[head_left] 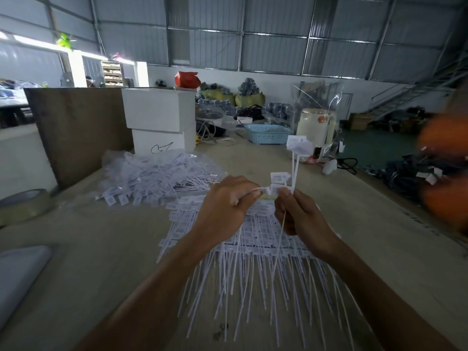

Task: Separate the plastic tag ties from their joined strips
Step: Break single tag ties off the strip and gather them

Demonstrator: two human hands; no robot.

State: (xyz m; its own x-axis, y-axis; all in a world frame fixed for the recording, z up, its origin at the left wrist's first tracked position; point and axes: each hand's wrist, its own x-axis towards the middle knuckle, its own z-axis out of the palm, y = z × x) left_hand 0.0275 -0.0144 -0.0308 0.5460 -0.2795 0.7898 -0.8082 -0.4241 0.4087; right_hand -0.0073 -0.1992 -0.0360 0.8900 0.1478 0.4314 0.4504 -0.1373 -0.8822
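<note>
On the worktop (354, 224) lie joined strips (253, 249); both hands, left hand (228, 201) and right hand (298, 211), pinch white tag ties (274, 190) with curled fingers; label print unreadable.

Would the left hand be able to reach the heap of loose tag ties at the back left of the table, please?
Probably yes: nothing stands between the left hand and the heap of loose tag ties, but it is pinching the joined strip now.
</note>
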